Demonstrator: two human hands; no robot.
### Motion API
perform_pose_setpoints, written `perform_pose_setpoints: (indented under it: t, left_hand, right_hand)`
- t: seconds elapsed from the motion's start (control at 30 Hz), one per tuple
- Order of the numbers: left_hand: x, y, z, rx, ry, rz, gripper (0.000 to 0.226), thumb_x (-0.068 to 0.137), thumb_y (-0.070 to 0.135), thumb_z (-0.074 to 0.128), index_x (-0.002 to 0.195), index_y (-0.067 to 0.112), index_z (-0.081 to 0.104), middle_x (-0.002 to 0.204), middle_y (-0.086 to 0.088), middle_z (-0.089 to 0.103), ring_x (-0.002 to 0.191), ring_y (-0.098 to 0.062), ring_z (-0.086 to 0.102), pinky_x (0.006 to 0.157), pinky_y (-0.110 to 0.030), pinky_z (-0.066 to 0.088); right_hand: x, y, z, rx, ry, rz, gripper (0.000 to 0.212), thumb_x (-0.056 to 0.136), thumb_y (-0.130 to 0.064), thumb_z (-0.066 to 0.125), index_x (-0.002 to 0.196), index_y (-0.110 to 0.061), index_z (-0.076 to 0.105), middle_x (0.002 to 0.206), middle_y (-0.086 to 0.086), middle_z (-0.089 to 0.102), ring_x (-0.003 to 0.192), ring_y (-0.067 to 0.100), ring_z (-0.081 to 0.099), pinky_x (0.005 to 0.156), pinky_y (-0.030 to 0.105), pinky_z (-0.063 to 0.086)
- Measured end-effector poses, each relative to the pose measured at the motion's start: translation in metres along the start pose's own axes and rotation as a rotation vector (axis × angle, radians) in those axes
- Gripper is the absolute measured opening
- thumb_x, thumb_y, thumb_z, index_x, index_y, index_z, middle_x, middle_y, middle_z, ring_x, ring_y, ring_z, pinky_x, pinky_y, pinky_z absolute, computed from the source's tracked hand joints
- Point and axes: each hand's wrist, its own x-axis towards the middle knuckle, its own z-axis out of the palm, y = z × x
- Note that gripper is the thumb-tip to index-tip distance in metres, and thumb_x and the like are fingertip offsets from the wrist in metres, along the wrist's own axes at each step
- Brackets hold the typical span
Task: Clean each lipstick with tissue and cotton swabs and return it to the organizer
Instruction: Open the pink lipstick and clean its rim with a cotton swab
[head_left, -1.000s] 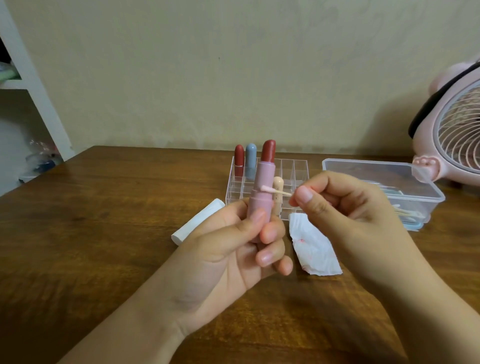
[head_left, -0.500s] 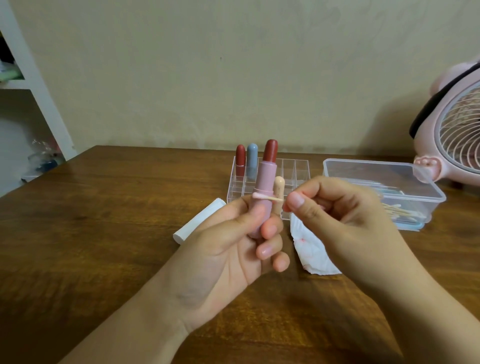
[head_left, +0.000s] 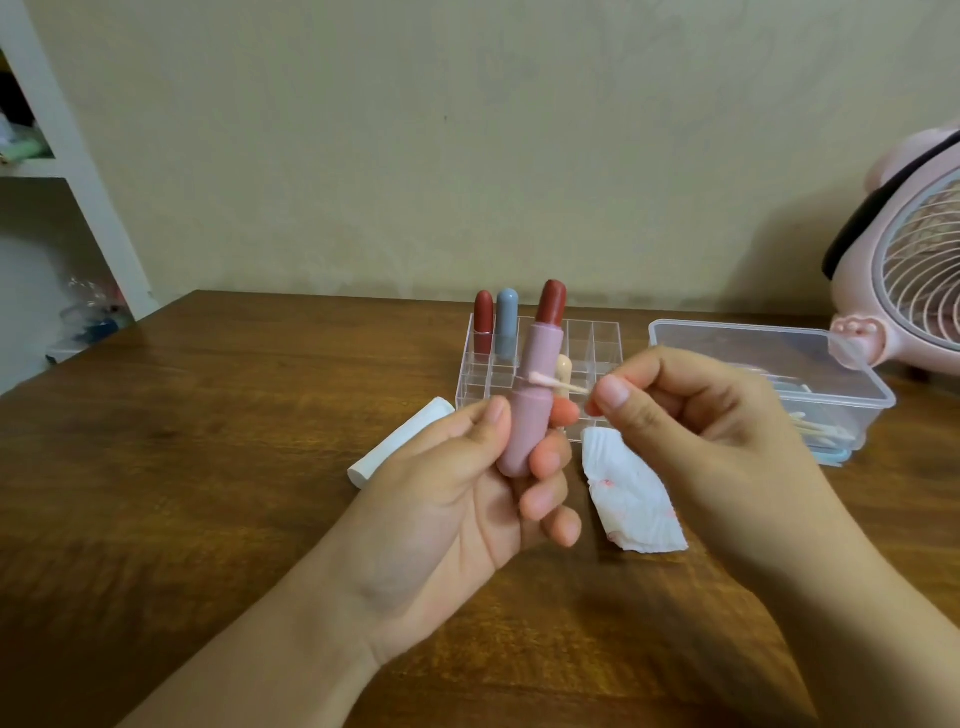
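Note:
My left hand (head_left: 467, 499) grips an uncapped pink lipstick (head_left: 532, 395) upright, its red stick extended at the top. My right hand (head_left: 691, 415) pinches a cotton swab (head_left: 558, 382) whose tip touches the pink tube at its middle seam. Behind stands the clear organizer (head_left: 592, 358) holding a red lipstick (head_left: 483, 325), a blue one (head_left: 506, 327) and a beige one (head_left: 563, 371) partly hidden by the swab. A white tissue (head_left: 631, 499) with red smears lies on the table under my right hand.
A white cap or tube (head_left: 400, 441) lies left of my hands on the wooden table (head_left: 182, 467). A clear plastic box (head_left: 810, 374) with cotton swabs sits at the right, a pink fan (head_left: 914, 270) behind it. A white shelf (head_left: 67, 156) stands at the far left.
The swab tip has slid along the tube's seam, first toward the left side, then back to the right. My left hand has turned the lipstick slightly.

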Motion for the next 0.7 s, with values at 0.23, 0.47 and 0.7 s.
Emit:
perform_pose_setpoints:
  t: [0.23, 0.47, 0.7]
  left_hand:
    - [-0.0004, 0.0007, 0.0013, 0.016, 0.028, 0.011, 0.034, 0.083, 0.019, 0.054, 0.115, 0.009, 0.057, 0.069, -0.004, 0.047, 0.056, -0.013, 0.041, 0.059, -0.030, 0.048]
    - [0.0005, -0.0022, 0.0002, 0.052, 0.037, 0.022, 0.025, 0.083, 0.020, 0.053, 0.101, 0.005, 0.062, 0.075, -0.009, 0.056, 0.058, -0.016, 0.051, 0.059, -0.031, 0.050]
    - [0.0005, -0.0005, -0.0005, 0.070, 0.063, 0.002, 0.031, 0.086, 0.028, 0.048, 0.092, 0.009, 0.072, 0.071, -0.006, 0.054, 0.055, -0.014, 0.047, 0.060, -0.031, 0.050]
  right_hand:
    - [0.0003, 0.0016, 0.0005, -0.021, 0.010, 0.010, 0.024, 0.081, -0.034, 0.063, 0.074, -0.011, 0.063, 0.064, 0.024, 0.049, 0.054, 0.010, 0.042, 0.050, 0.011, 0.035]
    - [-0.0001, 0.0004, 0.0008, -0.021, 0.003, 0.007, 0.025, 0.080, -0.034, 0.065, 0.073, -0.010, 0.065, 0.063, 0.018, 0.054, 0.056, 0.011, 0.044, 0.052, 0.013, 0.037]
    - [0.0004, 0.0013, 0.0006, -0.059, -0.030, -0.008, 0.024, 0.080, -0.036, 0.062, 0.075, -0.013, 0.065, 0.067, 0.019, 0.056, 0.058, 0.019, 0.045, 0.055, 0.015, 0.039]
